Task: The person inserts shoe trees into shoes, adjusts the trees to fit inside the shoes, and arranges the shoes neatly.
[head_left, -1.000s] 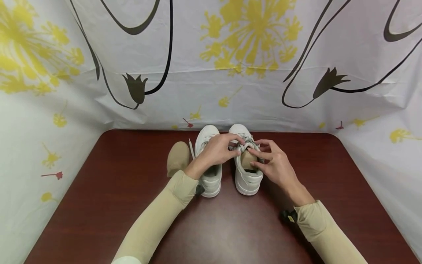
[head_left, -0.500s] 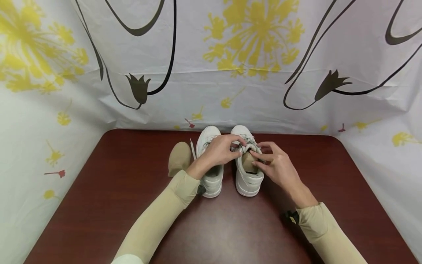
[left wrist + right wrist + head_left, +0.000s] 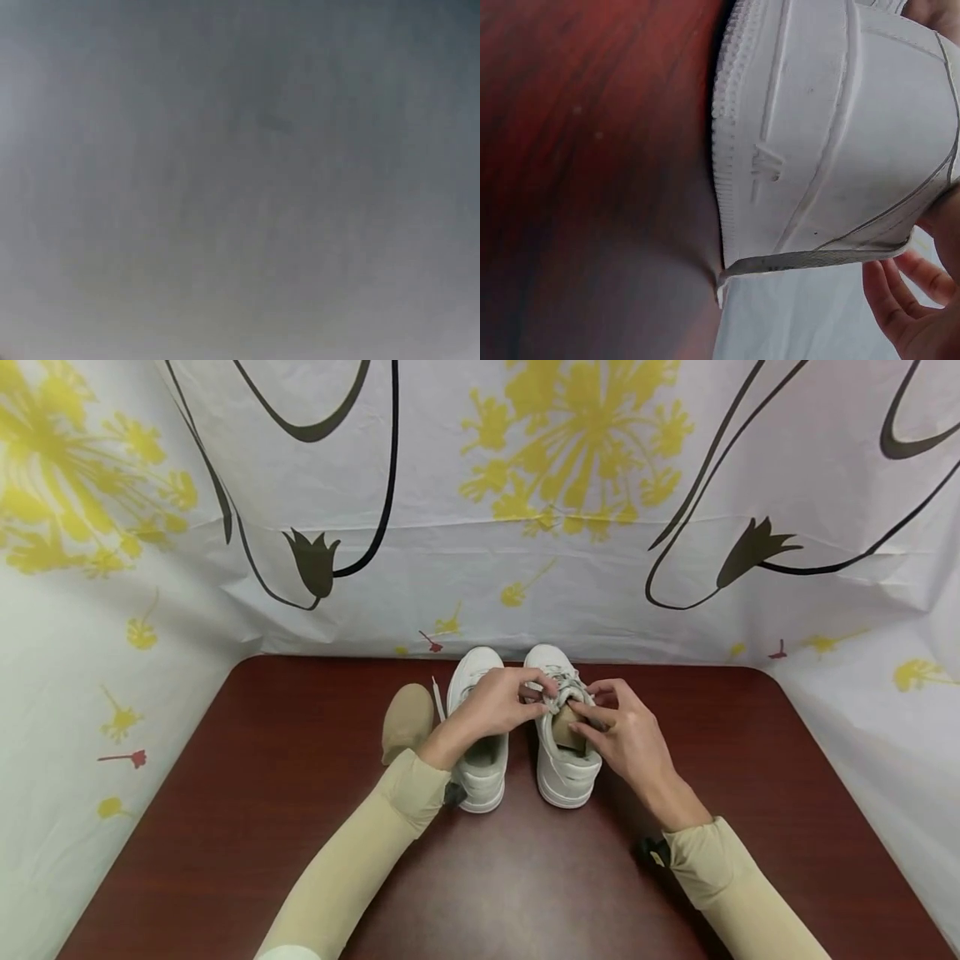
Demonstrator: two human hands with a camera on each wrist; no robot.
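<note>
Two white lace-up sneakers stand side by side in the head view, toes away from me. The right sneaker [image 3: 566, 777] has a tan shoe insert [image 3: 568, 732] in its opening. My left hand [image 3: 501, 700] reaches across the left sneaker [image 3: 480, 785] and pinches the right sneaker's tongue [image 3: 562, 696] near the laces. On the other side, my right hand [image 3: 626, 727] holds the insert between thumb and index finger, its other fingers by the collar. The insert's front is hidden in the sneaker. The right wrist view shows a sneaker [image 3: 832, 142] close up.
A second tan insert [image 3: 407, 718] lies left of the sneakers, beside a loose lace end [image 3: 438, 697]. The dark red table [image 3: 300, 760] ends at a patterned white cloth [image 3: 420, 552] behind the sneakers. The left wrist view is a grey blur.
Both hands stay at the right sneaker with small finger shifts. The insert appears slightly less exposed in the opening than one second ago. The second insert has not moved.
</note>
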